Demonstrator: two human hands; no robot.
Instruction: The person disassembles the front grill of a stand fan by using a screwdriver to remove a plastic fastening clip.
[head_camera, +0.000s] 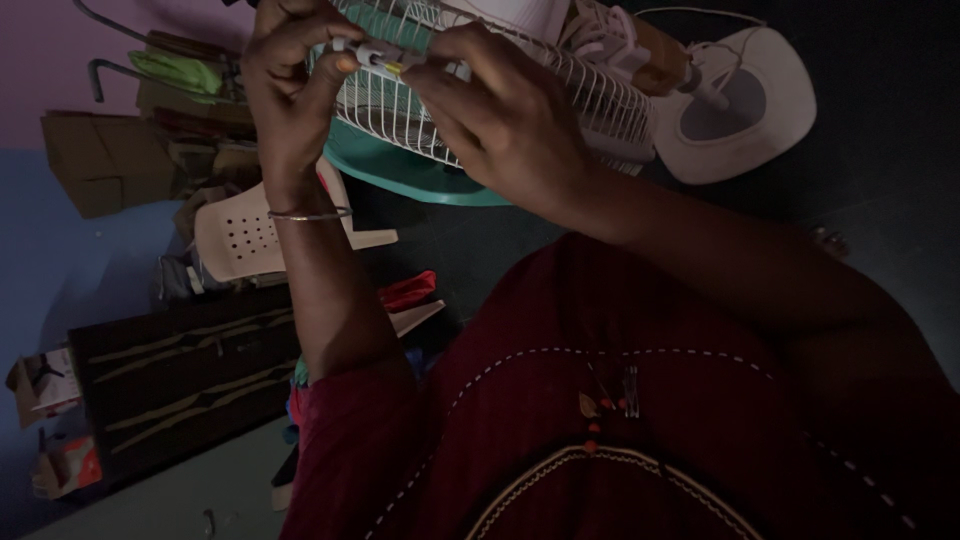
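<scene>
Head view: the left hand (290, 90) and the right hand (500, 110) meet in front of a white wire fan guard (590, 100). Both pinch one small white tool with a yellow tip (378, 60): the left thumb and curled fingers (340, 62) close on its left end, the right fingertips close on its other end. The tool lies level between the fingertips, right against the guard's wires. A thin bangle (310, 213) circles the left wrist. Just behind the fingers, under the guard, shows a teal fan blade (400, 170); well to the right of the right hand lies the round white fan base (740, 105). Below the left wrist stands a perforated white plastic chair (245, 235)
</scene>
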